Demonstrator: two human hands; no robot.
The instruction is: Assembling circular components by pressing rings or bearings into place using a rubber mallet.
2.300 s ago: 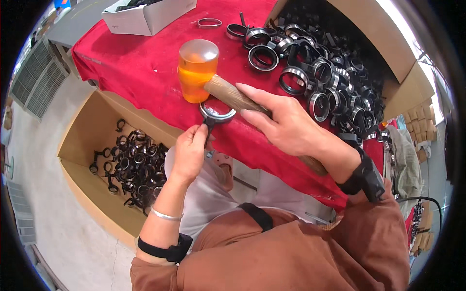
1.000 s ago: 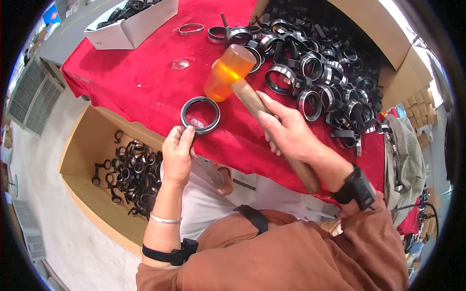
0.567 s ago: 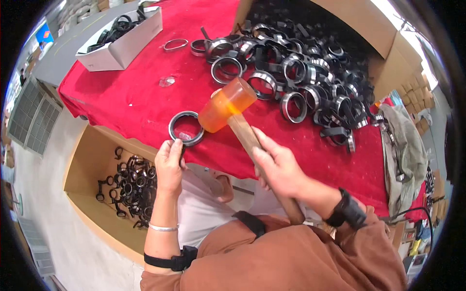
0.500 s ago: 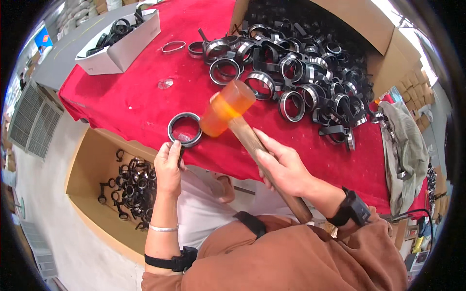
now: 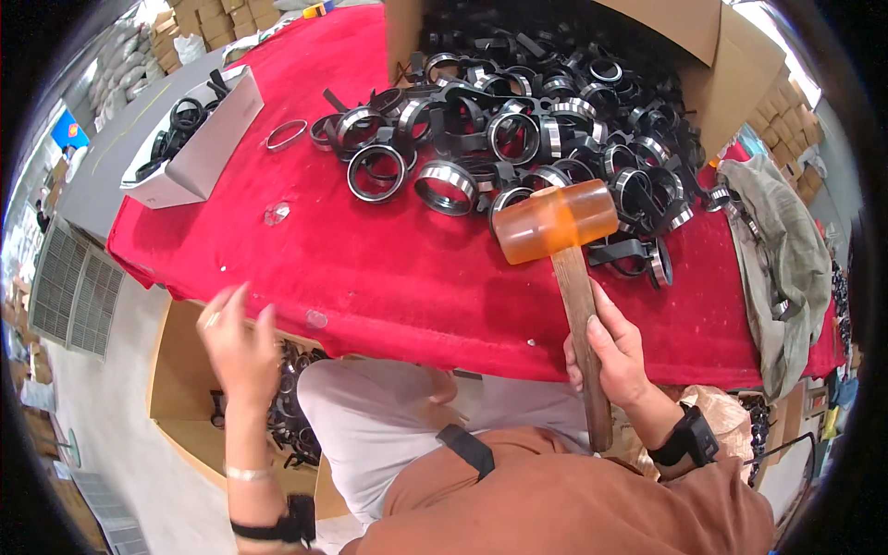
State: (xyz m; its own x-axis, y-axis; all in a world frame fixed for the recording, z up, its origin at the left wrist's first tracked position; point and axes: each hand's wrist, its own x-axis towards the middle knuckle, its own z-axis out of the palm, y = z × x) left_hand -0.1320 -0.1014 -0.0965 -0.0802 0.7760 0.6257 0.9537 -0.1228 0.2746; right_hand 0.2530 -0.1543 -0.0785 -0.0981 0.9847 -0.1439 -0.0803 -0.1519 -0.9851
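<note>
My right hand point(image 5: 612, 356) is closed around the wooden handle of a mallet point(image 5: 557, 222) with a translucent orange head. The head is raised over the red cloth, in front of a pile of black rings with silver metal bands and short black arms point(image 5: 448, 188). My left hand point(image 5: 239, 347) hovers past the front edge of the table, above the cardboard box at the lower left. Its fingers are apart, somewhat smeared by motion, and nothing shows in them.
The cardboard box point(image 5: 178, 370) beside my knee contains several black ring parts. A white box point(image 5: 231, 120) of black rings stands at the back left, and a thin loose ring point(image 5: 286, 135) lies nearby. A large carton point(image 5: 661, 32) backs the pile; grey-green cloth point(image 5: 772, 268) hangs at the right.
My left hand has let go of the ring and moved left and down toward the lower box; the ring is off the table edge. The mallet has swung up and right in my right hand.
</note>
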